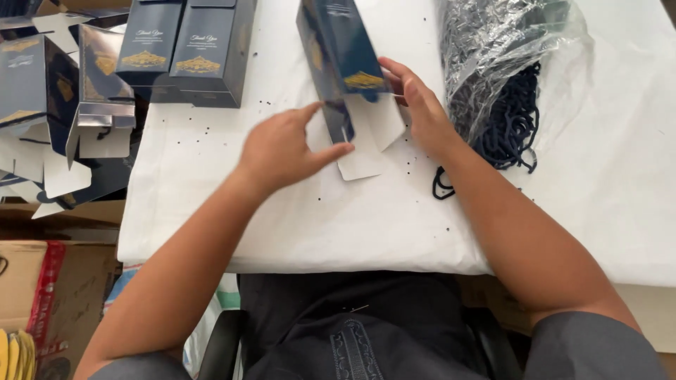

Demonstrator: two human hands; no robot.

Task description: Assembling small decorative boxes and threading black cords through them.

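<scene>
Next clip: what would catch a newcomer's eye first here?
Two bare hands meet at centre on a dark blue box with gold print: the left hand touches its white flaps, the right hand steadies its side. To the right a clear bag spills dark blue cord onto the white tablecloth. More blue boxes crowd the upper left.

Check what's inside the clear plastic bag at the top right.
The plastic bag holds a tangled heap of dark blue cord, which spills from its open end onto the white cloth. The foil-like glare hides what lies deeper inside.
</scene>
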